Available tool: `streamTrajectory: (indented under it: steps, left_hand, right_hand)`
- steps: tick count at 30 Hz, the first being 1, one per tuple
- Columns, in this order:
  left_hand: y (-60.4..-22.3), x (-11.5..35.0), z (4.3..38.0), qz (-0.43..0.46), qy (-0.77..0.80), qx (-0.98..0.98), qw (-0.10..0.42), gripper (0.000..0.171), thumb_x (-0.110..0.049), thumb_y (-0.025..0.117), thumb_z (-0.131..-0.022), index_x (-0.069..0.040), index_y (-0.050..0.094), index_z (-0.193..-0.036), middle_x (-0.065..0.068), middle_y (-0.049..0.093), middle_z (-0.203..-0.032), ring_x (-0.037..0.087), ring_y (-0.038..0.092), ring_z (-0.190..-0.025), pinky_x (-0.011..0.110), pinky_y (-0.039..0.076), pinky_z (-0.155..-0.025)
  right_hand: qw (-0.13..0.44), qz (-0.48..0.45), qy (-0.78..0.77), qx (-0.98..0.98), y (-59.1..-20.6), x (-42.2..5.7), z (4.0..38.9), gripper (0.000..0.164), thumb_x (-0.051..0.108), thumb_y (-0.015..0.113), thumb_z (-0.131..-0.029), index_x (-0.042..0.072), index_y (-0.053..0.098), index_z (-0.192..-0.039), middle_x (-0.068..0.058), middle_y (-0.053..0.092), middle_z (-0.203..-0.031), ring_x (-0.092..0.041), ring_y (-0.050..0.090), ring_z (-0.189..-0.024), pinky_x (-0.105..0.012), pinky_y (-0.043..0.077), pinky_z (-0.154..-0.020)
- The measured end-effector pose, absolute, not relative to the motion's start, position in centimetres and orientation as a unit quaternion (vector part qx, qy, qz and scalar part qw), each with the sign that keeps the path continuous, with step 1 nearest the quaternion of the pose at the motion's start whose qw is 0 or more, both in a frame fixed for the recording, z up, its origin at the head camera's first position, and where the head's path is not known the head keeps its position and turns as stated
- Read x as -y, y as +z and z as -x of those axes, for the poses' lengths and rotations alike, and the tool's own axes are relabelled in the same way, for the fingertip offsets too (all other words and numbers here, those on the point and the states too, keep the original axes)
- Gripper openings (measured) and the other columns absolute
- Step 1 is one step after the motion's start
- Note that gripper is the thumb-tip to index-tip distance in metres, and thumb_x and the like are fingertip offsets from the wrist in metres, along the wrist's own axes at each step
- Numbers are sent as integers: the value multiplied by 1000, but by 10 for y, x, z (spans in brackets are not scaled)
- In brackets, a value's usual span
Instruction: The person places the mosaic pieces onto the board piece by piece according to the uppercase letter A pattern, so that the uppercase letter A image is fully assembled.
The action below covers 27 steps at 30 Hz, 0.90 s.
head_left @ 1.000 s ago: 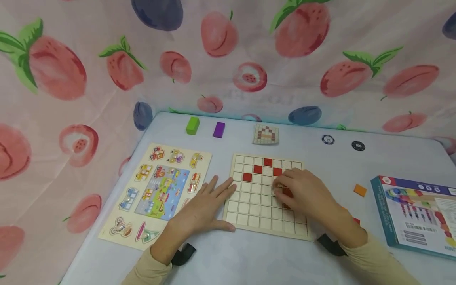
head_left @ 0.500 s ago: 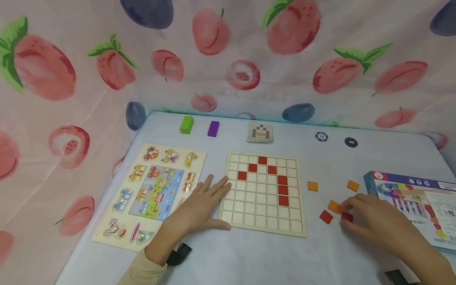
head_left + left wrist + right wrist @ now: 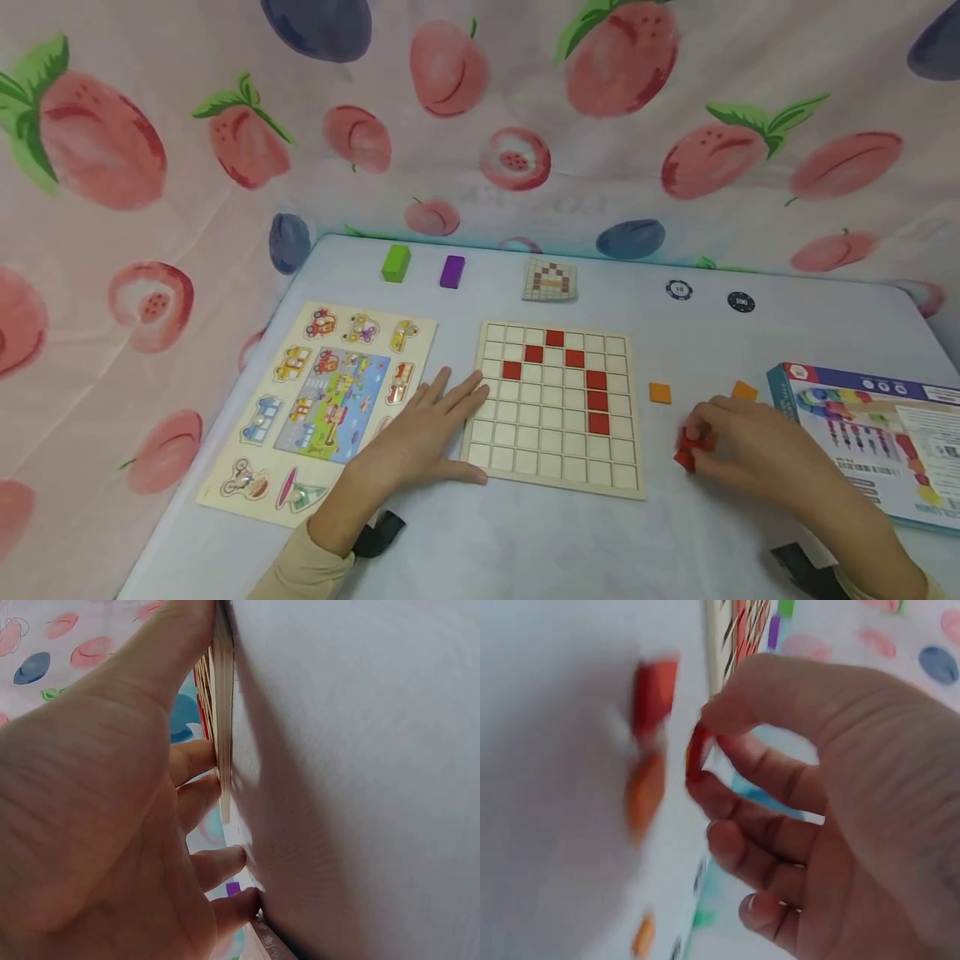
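Note:
A wooden grid board [image 3: 525,458] lies in the middle of the table in the head view, with several red squares set in its cells as a peak and a right-hand column. My left hand [image 3: 412,442] rests with spread fingers along the board's left edge, thumb at the lower corner. Between thumb and fingertips, my right hand [image 3: 757,450] pinches a red square tile [image 3: 696,754], right of the board. Below it on the table, the right wrist view shows another red tile [image 3: 654,696] and an orange tile [image 3: 646,795], both blurred.
More orange tiles [image 3: 660,392] lie right of the board. A pattern card [image 3: 550,280], a green block [image 3: 396,263], a purple block [image 3: 452,272] and two chips [image 3: 741,302] sit at the back. A vehicle puzzle [image 3: 217,492] lies left, a flat box [image 3: 862,450] right.
My right hand has gone from the board to the loose tiles on the right, picked up a red tile and come slightly back left with it. My left hand stays at the board's edge.

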<state>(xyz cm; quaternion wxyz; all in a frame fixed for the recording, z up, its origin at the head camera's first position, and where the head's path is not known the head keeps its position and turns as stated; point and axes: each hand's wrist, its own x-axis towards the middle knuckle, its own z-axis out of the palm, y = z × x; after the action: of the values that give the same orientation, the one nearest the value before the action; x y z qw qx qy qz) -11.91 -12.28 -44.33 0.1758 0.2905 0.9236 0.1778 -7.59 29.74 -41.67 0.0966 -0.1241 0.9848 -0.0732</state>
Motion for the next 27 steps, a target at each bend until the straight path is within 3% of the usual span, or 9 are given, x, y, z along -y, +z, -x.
streamTrajectory:
  steps: [7, 12, 17, 27]
  left_hand:
    - [-444, 123, 119, -290, 181, -922, 180, 111, -63, 83, -83, -19, 30, -170, -1, 16, -182, 44, 8, -168, 65, 19, -135]
    - [-444, 123, 119, -287, 177, -924, 181, 111, -64, 83, -83, -21, 30, -170, -2, 16, -182, 43, 8, -168, 64, 19, -135]
    - [-445, 124, 119, -284, 174, -925, 181, 110, -66, 81, -83, -22, 30, -170, -3, 16, -182, 42, 8, -169, 63, 20, -135]
    - [-443, 125, 120, -292, 173, -924, 177, 110, -67, 80, -84, -22, 30, -170, -3, 16, -182, 43, 8, -168, 64, 20, -135]
  right_hand:
    - [34, 202, -128, -970, -422, -230, 100, 18, 26, 84, -82, 30, 68, -89, 15, 65, -89, -8, 54, -85, -33, 55, -77]
    - [27, 250, -170, -953, -428, -183, 121, 15, 22, 81, -83, 29, 68, -89, 14, 64, -86, -5, 52, -81, -27, 48, -73]
    - [30, 280, -162, -946, -429, -142, 139, 12, 22, 80, -85, 25, 72, -93, 12, 68, -88, -7, 54, -80, -27, 51, -73]
    - [0, 289, -118, -950, -434, -114, 154, 12, 23, 85, -87, 25, 77, -96, 7, 70, -89, -11, 57, -75, -26, 50, -66]
